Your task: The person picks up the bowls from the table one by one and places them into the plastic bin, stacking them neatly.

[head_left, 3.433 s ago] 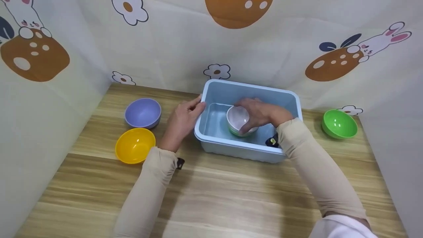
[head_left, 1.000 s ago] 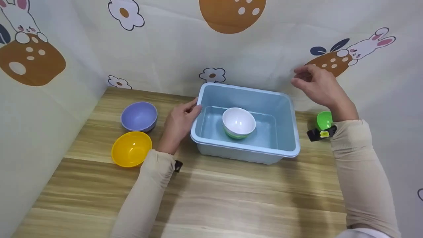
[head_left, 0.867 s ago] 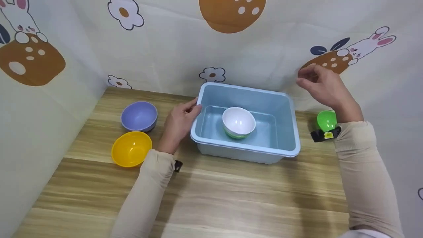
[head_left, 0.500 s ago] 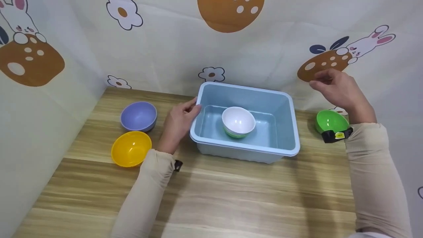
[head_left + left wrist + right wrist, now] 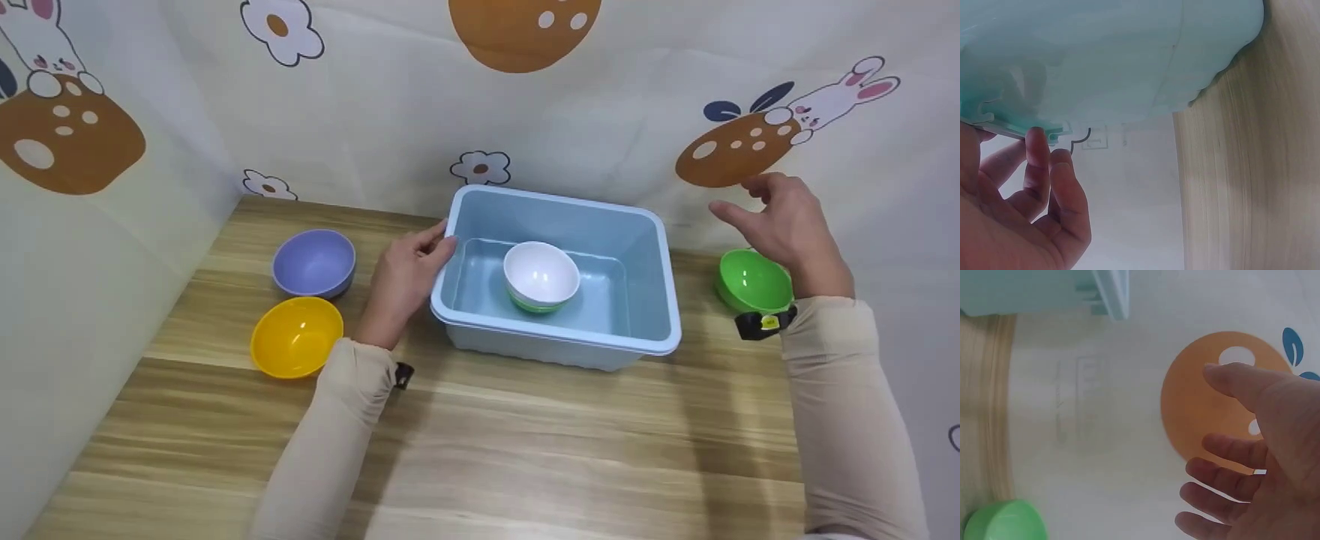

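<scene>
A light-blue plastic storage bin [image 5: 555, 341] stands by the back wall. My left hand [image 5: 409, 277] grips its left rim; in the left wrist view the bent fingers [image 5: 1064, 197] reach under the lip. Inside the bin sits a white-lined bowl [image 5: 541, 274] with green showing below its rim. My right hand [image 5: 791, 225] hovers in the air, thumb and fingers spread, holding nothing. Below it a green bowl [image 5: 754, 281] rests on the table, partly behind the wrist strap. The right wrist view shows the green bowl [image 5: 1010, 523] apart from the fingers.
Left of the bin a purple bowl [image 5: 315, 262] and a yellow bowl [image 5: 296, 337] stand close together on the wooden table [image 5: 480, 450]. A printed cloth wall [image 5: 360, 112] closes off the back and both sides.
My right hand released the white-lined bowl inside the bin, rose out and moved right, then lowered and spread above the green bowl. My left hand kept its hold on the rim.
</scene>
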Tool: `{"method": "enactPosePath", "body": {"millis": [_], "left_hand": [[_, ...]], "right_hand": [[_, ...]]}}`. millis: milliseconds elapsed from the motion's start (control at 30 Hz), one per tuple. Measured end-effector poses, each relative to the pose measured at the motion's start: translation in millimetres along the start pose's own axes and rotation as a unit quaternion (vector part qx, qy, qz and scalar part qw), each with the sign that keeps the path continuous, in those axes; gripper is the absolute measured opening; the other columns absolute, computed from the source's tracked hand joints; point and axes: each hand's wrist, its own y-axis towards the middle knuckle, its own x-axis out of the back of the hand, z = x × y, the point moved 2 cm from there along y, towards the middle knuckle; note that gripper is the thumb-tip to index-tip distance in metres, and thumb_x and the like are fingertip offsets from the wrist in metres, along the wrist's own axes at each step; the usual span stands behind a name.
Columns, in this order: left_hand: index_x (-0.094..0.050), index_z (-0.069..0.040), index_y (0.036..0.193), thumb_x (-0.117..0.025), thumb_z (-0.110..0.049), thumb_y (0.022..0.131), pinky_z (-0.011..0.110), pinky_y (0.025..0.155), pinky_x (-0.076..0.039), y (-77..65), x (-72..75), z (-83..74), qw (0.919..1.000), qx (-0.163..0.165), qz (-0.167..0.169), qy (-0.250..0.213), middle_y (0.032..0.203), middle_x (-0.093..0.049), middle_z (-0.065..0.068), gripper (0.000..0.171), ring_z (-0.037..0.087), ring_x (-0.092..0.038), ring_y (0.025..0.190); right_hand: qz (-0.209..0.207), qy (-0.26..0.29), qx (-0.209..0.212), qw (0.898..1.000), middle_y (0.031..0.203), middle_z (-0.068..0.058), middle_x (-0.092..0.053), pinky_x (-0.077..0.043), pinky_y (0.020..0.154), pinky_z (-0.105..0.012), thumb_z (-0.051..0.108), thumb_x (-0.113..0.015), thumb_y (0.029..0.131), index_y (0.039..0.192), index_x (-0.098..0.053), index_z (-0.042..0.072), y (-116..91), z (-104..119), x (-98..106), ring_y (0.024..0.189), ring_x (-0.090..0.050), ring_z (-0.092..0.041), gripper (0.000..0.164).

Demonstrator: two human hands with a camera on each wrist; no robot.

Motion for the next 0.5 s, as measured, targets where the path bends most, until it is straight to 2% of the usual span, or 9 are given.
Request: {"method": "enactPosePath", "body": {"millis": [267, 500], "left_hand": [[-0.056, -0.034, 0.146, -0.061, -0.051, 0.099, 0.034, 0.1, -0.057, -0.4, -1.7, -0.6, 1.0, 0.008, 0.003, -0.005, 0.137, -0.065, 0.001, 0.05, 0.022, -0.059, 0.111], [-0.057, -0.033, 0.145, -0.061, -0.049, 0.099, 0.033, 0.098, -0.057, 0.1, -1.0, 1.2, 1.0, -0.002, -0.002, -0.007, 0.133, -0.067, 0.001, 0.049, 0.021, -0.059, 0.109]], "right_hand": [[-0.005, -0.007, -0.036, 0.999, 0.15, -0.036, -0.038, -0.04, 0.107, -0.07, 0.067, -0.057, 0.092, 0.154, -0.03, -0.008, 0, -23, -11, 0.131, -0.04, -0.054, 0.1], [-0.016, -0.003, -0.077, 0.997, 0.15, -0.035, -0.035, -0.039, 0.111, -0.069, 0.072, -0.055, 0.09, 0.155, -0.03, -0.006, 5, -40, -23, 0.134, -0.034, -0.051, 0.105]]}}
